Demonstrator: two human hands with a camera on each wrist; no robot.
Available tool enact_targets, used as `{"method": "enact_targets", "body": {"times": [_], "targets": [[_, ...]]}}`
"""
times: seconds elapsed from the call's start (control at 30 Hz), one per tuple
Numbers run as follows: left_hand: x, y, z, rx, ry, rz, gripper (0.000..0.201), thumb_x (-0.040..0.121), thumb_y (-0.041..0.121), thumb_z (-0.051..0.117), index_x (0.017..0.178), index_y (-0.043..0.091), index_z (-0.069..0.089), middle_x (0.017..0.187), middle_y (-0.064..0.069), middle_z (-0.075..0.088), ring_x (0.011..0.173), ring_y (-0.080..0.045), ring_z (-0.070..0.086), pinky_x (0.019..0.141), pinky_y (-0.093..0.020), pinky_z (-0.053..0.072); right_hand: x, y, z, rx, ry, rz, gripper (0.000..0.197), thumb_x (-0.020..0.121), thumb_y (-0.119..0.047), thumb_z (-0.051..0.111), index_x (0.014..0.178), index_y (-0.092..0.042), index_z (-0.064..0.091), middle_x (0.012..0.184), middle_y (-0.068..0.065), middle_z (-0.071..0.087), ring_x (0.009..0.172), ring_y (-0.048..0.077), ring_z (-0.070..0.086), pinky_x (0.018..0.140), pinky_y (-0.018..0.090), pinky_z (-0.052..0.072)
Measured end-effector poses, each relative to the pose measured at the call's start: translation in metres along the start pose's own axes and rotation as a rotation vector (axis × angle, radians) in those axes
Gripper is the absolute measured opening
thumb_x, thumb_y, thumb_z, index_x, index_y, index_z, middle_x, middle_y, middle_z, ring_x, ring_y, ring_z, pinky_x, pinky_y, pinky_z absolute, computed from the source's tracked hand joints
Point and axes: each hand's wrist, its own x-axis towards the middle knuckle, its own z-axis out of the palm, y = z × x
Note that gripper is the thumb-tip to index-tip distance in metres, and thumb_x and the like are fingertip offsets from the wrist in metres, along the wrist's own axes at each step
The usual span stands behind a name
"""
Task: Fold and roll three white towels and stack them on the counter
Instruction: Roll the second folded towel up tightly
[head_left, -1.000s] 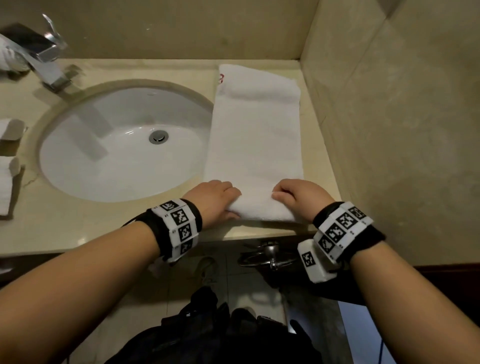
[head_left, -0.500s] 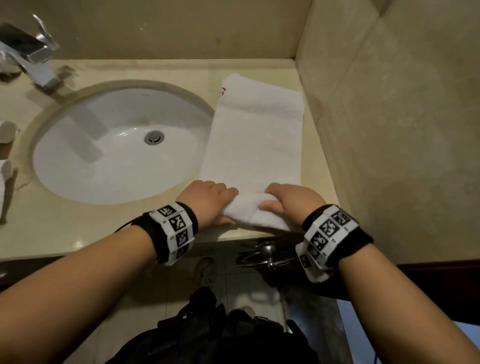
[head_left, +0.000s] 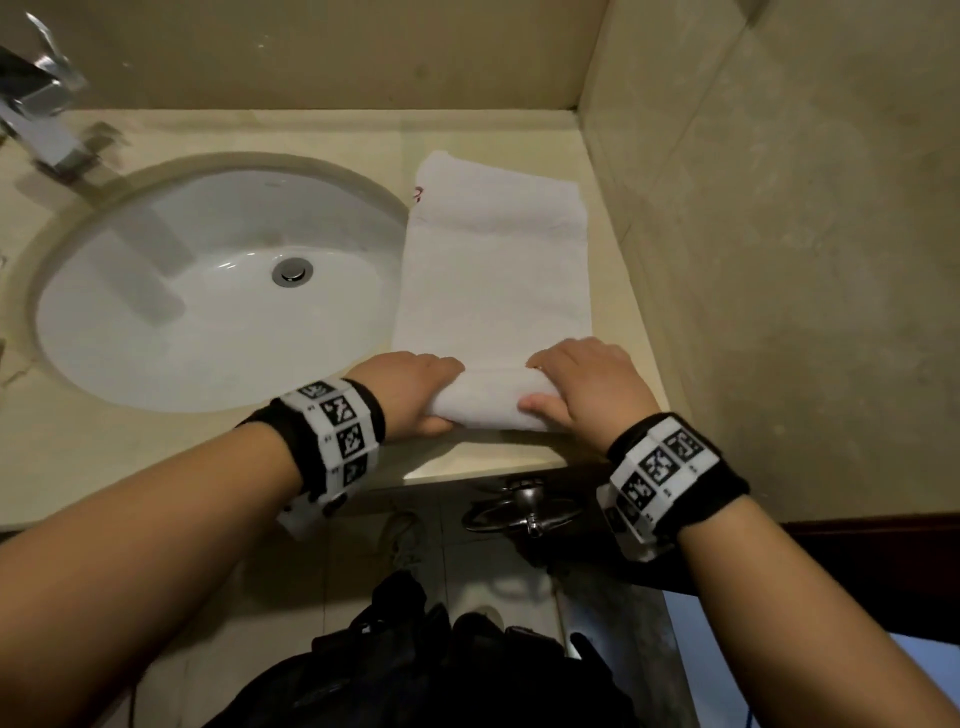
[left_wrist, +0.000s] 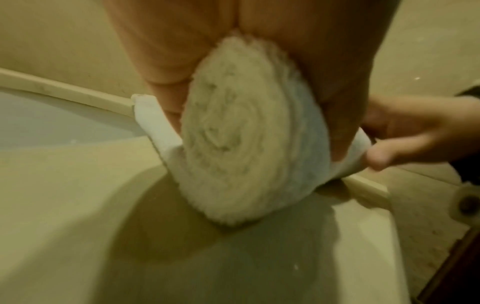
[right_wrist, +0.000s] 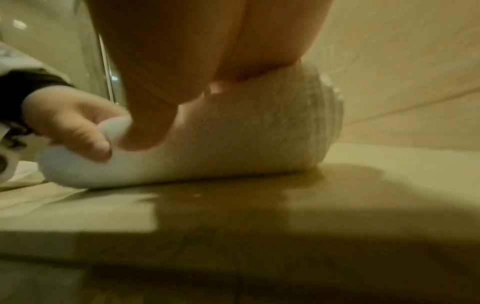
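From the head view, my left hand (head_left: 415, 392) and right hand (head_left: 582, 387) are both curled over the rolled near end of the towel (head_left: 493, 291), fingers on top, thumbs tucked at the near side. The roll lies across the counter (head_left: 156, 457) close to its front edge; the rest of the towel stretches flat away from me toward the back wall, between the sink (head_left: 208, 291) and the side wall (head_left: 779, 234). Its left edge overhangs the sink rim a little. The sink holds only its drain (head_left: 292, 271). The tap (head_left: 39, 119) stands at the far left corner. A small red mark sits on the towel's far left corner. Each wrist wears a black band with printed markers.

From the left wrist, I see the roll end on: a spiral of layers in the towel (left_wrist: 246, 133), pinched between my left hand's (left_wrist: 298, 41) fingers behind and thumb in front. The flat part runs off behind it along the sink rim. My right hand (left_wrist: 415, 127) grips the roll further along, thumb pressed to the near side.

From the right wrist, my right hand (right_wrist: 207, 51) presses down on top of the towel (right_wrist: 246, 144), thumb against its near face. The roll rests on the counter (right_wrist: 389, 185). My left hand (right_wrist: 72, 121) clasps the far end, thumb dug into the cloth
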Motion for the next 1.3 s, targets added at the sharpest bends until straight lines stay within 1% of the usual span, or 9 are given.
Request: {"method": "enact_targets", "body": {"times": [0.13,0.37,0.63,0.83,0.9,1.0,1.1,1.17,1.3], "targets": [[0.011,0.001,-0.009,-0.11,-0.191,-0.011,0.056,0.081,0.055,0.055,0.124,0.022,0.043,0.121,-0.002,0.058,0.106,-0.023,0.056,0.085,-0.03,0.04,-0.008,-0.009,0.008,-0.06,0.056,-0.105,0.054,0.077,-0.05,0.061,0.118,-0.015,0.056,0.111,0.009,0.062,0.099,0.03,0.056,0.083,0.036,0.038],[0.001,0.001,-0.008,0.201,0.051,0.037,0.074,0.077,0.066,0.049,0.132,0.018,0.034,0.124,-0.007,0.051,0.109,-0.027,0.051,0.09,-0.038,0.042,0.038,-0.005,-0.012,0.176,-0.403,0.079,0.044,0.086,-0.056,0.043,0.113,-0.023,0.054,0.112,0.005,0.063,0.1,0.024,0.056,0.082,0.033,0.04],[0.038,-0.006,-0.027,-0.113,-0.299,0.007,0.063,0.082,0.065,0.042,0.121,0.017,0.044,0.119,-0.006,0.059,0.103,-0.024,0.055,0.086,-0.032,0.041,0.002,-0.016,0.006,-0.049,0.082,-0.051,0.067,0.068,-0.048,0.071,0.123,-0.011,0.055,0.115,0.014,0.061,0.105,0.033,0.057,0.094,0.042,0.038],[0.032,-0.021,-0.031,0.167,0.117,0.213,0.081,0.072,0.071,0.049,0.132,0.019,0.037,0.124,-0.008,0.048,0.107,-0.028,0.05,0.089,-0.039,0.041,0.047,0.0,-0.017,0.166,-0.273,0.102,0.049,0.081,-0.051,0.057,0.122,-0.024,0.053,0.122,0.004,0.06,0.109,0.023,0.055,0.083,0.029,0.037],[0.036,-0.027,-0.034,0.253,0.101,0.254,0.08,0.071,0.068,0.055,0.132,0.019,0.036,0.123,-0.006,0.048,0.105,-0.028,0.05,0.087,-0.038,0.041,0.056,0.004,-0.022,0.205,-0.306,0.114,0.046,0.08,-0.055,0.055,0.115,-0.025,0.056,0.117,0.003,0.062,0.105,0.023,0.055,0.08,0.03,0.038],[0.052,-0.035,-0.038,0.034,-0.015,0.22,0.061,0.078,0.057,0.056,0.125,0.02,0.043,0.122,-0.006,0.055,0.106,-0.027,0.053,0.089,-0.034,0.042,0.048,-0.002,-0.022,-0.034,-0.087,0.106,0.058,0.073,-0.062,0.057,0.119,-0.025,0.055,0.117,0.006,0.058,0.107,0.029,0.053,0.085,0.037,0.037],[0.071,-0.044,-0.048,-0.203,-0.196,0.192,0.053,0.081,0.055,0.056,0.12,0.021,0.049,0.119,-0.003,0.059,0.106,-0.023,0.055,0.087,-0.028,0.04,0.032,-0.01,-0.013,-0.115,0.082,0.062,0.072,0.064,-0.052,0.073,0.122,-0.014,0.055,0.114,0.012,0.061,0.103,0.033,0.058,0.089,0.042,0.041],[0.077,-0.045,-0.05,-0.18,-0.246,0.184,0.054,0.081,0.057,0.053,0.12,0.02,0.048,0.118,-0.003,0.06,0.105,-0.022,0.055,0.085,-0.028,0.039,0.035,-0.013,-0.012,-0.064,0.069,0.146,0.056,0.074,-0.041,0.069,0.123,-0.016,0.055,0.114,0.009,0.063,0.104,0.031,0.058,0.09,0.037,0.038],[0.073,-0.052,-0.05,0.064,0.07,0.259,0.073,0.074,0.07,0.046,0.126,0.019,0.042,0.117,-0.007,0.056,0.102,-0.027,0.054,0.08,-0.034,0.04,0.069,-0.008,-0.029,0.062,-0.213,0.272,0.044,0.086,-0.044,0.054,0.124,-0.022,0.051,0.122,0.005,0.06,0.111,0.026,0.054,0.088,0.031,0.038]]}}
